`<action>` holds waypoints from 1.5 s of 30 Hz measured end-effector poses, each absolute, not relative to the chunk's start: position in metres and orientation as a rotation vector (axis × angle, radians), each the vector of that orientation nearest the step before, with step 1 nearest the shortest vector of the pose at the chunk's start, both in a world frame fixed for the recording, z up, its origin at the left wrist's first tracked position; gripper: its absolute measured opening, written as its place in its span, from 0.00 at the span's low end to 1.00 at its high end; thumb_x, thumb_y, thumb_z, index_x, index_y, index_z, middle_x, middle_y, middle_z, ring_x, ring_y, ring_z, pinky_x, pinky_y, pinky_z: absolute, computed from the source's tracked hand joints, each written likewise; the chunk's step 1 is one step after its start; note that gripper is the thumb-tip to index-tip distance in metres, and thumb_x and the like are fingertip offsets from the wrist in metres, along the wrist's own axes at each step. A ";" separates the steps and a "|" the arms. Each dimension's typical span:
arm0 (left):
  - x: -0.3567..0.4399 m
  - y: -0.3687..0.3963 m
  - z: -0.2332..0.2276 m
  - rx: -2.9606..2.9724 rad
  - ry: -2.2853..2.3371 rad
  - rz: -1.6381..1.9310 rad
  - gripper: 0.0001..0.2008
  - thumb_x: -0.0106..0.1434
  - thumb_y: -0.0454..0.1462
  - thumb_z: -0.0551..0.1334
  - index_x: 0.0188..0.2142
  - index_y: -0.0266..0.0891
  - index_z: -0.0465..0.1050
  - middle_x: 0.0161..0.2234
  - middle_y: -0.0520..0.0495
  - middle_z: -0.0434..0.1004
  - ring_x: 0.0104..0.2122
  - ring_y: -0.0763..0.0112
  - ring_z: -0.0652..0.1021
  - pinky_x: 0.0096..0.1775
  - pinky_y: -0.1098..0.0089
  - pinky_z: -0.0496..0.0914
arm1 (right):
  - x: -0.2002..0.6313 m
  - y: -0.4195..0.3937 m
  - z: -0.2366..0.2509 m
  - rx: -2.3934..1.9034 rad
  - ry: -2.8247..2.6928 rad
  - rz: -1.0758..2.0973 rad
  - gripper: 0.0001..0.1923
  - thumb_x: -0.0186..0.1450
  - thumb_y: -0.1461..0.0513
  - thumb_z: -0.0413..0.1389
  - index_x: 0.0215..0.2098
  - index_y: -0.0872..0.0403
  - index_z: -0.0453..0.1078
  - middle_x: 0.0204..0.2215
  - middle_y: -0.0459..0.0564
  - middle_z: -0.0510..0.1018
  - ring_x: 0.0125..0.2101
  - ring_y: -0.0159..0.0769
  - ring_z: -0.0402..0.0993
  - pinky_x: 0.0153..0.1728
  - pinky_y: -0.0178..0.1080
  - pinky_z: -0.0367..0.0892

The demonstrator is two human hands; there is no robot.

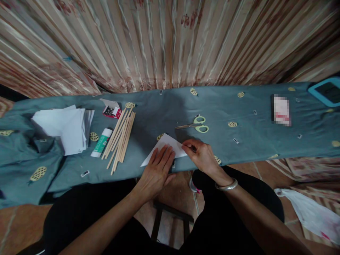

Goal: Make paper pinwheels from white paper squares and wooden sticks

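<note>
Worktop (pixel 217 106): cloth-covered, curtain (pixel 170 46) beyond paper (pixel 166 141)
Box (pixel 117 113) left of paper: metal bits (pixel 108 111)
Our left fingers (pixel 160 154): spread atop
Right fingers (pixel 193 142): pinching corner

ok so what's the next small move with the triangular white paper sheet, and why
Probably smooth the triangular white paper sheet outward with the left hand, pressing any crease flat. That hand's fingers rest on it, while the right hand pinches its right corner, which should help keep it steady.
</note>
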State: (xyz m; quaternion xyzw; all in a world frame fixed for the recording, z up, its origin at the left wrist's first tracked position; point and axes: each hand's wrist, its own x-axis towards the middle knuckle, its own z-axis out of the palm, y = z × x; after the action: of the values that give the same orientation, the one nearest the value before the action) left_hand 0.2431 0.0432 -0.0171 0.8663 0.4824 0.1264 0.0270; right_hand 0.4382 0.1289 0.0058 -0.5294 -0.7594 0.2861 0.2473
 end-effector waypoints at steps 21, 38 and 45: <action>0.246 0.044 -0.023 2.689 1.534 0.277 0.35 0.65 0.47 0.58 0.64 0.26 0.53 0.65 0.30 0.57 0.66 0.44 0.55 0.63 0.48 0.55 | 0.429 0.111 0.002 -1.260 -2.313 0.279 0.23 0.66 0.55 0.55 0.56 0.60 0.66 0.51 0.62 0.75 0.52 0.53 0.69 0.53 0.52 0.63; 0.215 0.030 -0.016 2.762 1.496 0.266 0.31 0.65 0.38 0.59 0.63 0.26 0.55 0.64 0.28 0.59 0.65 0.49 0.59 0.63 0.48 0.57 | 0.438 0.099 -0.019 -1.339 -2.214 0.348 0.28 0.67 0.59 0.51 0.63 0.59 0.56 0.60 0.65 0.65 0.60 0.52 0.61 0.58 0.55 0.58; 0.173 -0.003 -0.017 2.746 1.585 0.297 0.33 0.66 0.37 0.56 0.67 0.30 0.47 0.64 0.30 0.59 0.64 0.52 0.62 0.60 0.50 0.63 | 0.467 0.101 -0.024 -1.392 -2.152 0.344 0.25 0.68 0.61 0.48 0.63 0.58 0.57 0.61 0.64 0.65 0.61 0.51 0.60 0.58 0.55 0.59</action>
State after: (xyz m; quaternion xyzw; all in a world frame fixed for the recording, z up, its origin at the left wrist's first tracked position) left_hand 0.1735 -0.0028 -0.0167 0.8621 0.4977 0.0933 -0.0216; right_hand 0.4673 0.1006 -0.0243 -0.5177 -0.8003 0.1278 0.2741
